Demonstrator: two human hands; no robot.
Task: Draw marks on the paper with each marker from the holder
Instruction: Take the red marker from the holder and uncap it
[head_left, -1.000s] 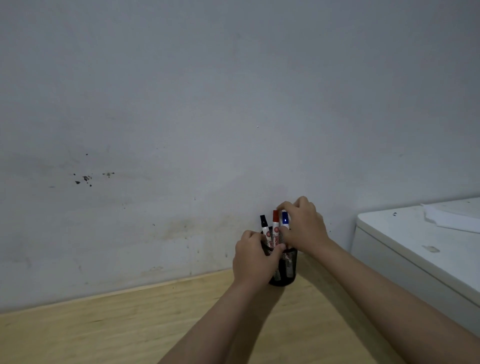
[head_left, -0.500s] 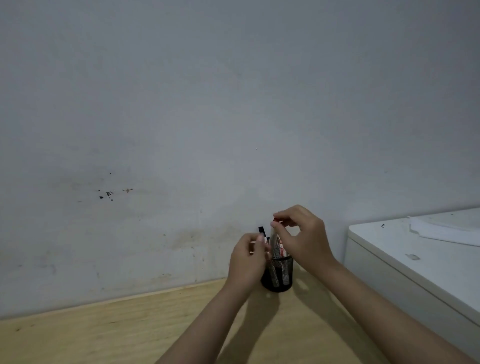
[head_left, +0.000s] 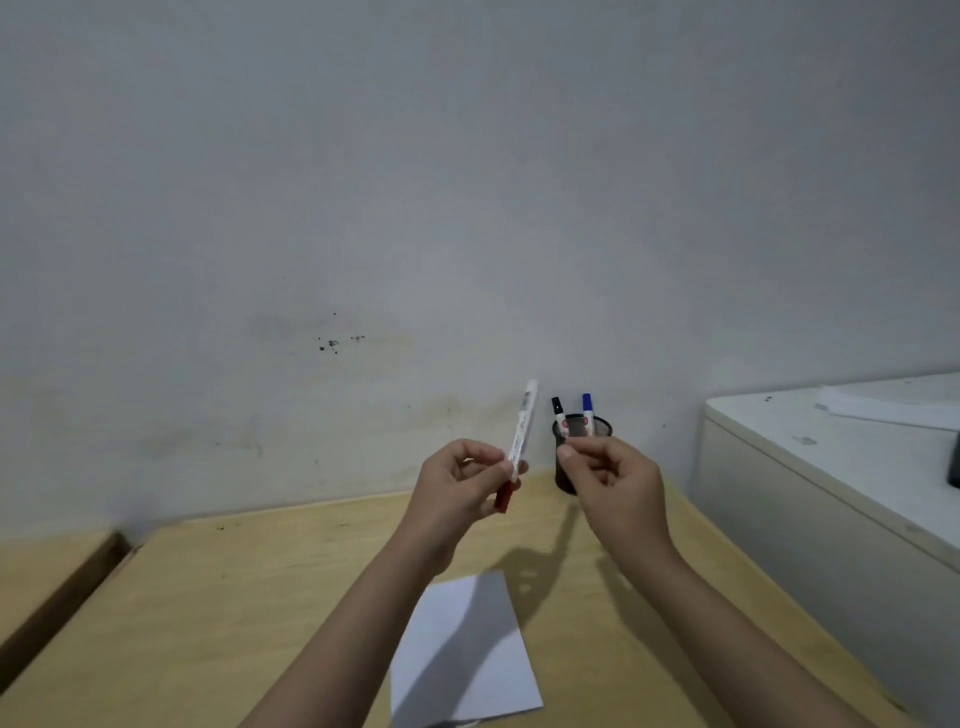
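Left hand (head_left: 457, 486): closed, fingers pinching a white-barrelled marker with a red cap (head_left: 519, 444); the cap end points down below the grip, the barrel rises tilted above it. Right hand (head_left: 613, 483): empty, fingers loosely curled. Black mesh cylindrical holder (head_left: 597, 428): just behind the right hand, with black-capped marker (head_left: 557, 406) and blue-capped marker (head_left: 587, 404) upright. White paper sheet (head_left: 462, 649): flat on the wooden table (head_left: 208, 613), below both hands.
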